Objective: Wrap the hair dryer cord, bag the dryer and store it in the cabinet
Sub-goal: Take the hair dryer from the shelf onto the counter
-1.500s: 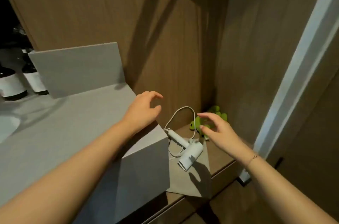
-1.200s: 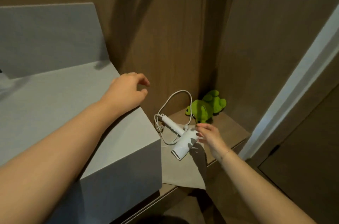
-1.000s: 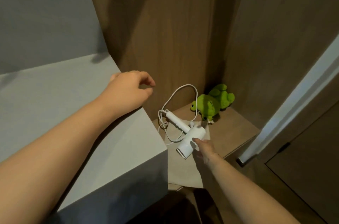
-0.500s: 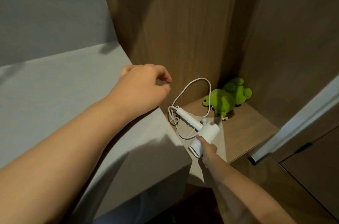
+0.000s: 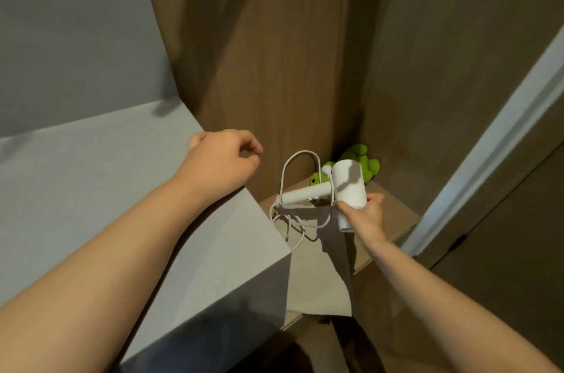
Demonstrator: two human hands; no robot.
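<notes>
A right hand [image 5: 364, 217] grips a white hair dryer [image 5: 348, 186] by its barrel above the bag [image 5: 317, 275], apparently freeing the loose cord [image 5: 300, 156] for wrapping. The left hand [image 5: 221, 160], loosely curled and empty, hovers left of the dryer.

No text, label or number can be read.

The person's left hand [image 5: 221, 160] hangs over the far right corner of the counter [image 5: 91, 189], fingers loosely curled and holding nothing, its bare forearm running back toward the lower left. The right hand [image 5: 363, 215] reaches forward over the lower shelf, fingers and thumb gripping the barrel of the hair dryer [image 5: 348, 186], forearm stretching to the lower right.
</notes>
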